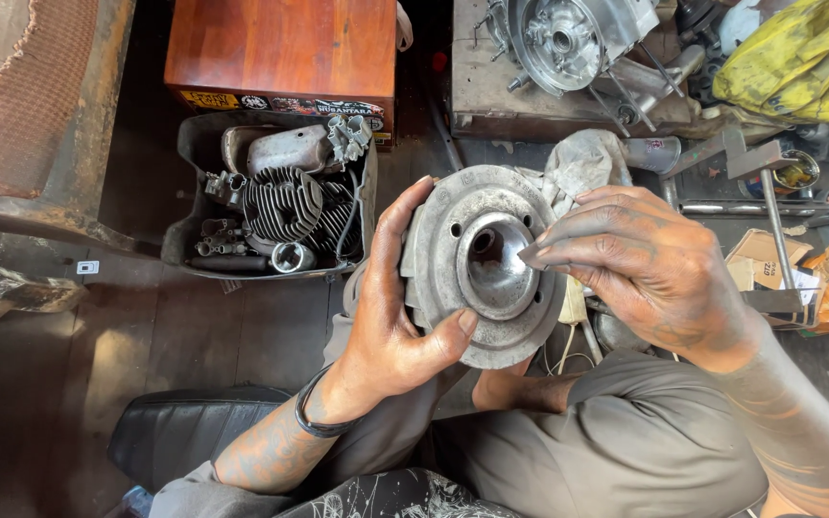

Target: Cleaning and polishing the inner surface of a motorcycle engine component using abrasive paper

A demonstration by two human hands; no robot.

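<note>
A round grey metal engine part (453, 278) with a domed hollow in its middle and small holes around it is held above my lap. My left hand (390, 317) grips its left rim, thumb across the lower face. The fingertips of my right hand (640, 264) press a small piece of something against the right side of the hollow; what that piece is I cannot tell. A black band circles my left wrist. Both hands are smeared with grime.
A dark tray (189, 225) of finned engine parts sits on the floor at left. Behind it is a wooden box (280, 43). An engine casing (563, 38) lies on a bench at the back, yellow cloth (803, 62) to its right. A metal stand (765, 192) rises at right.
</note>
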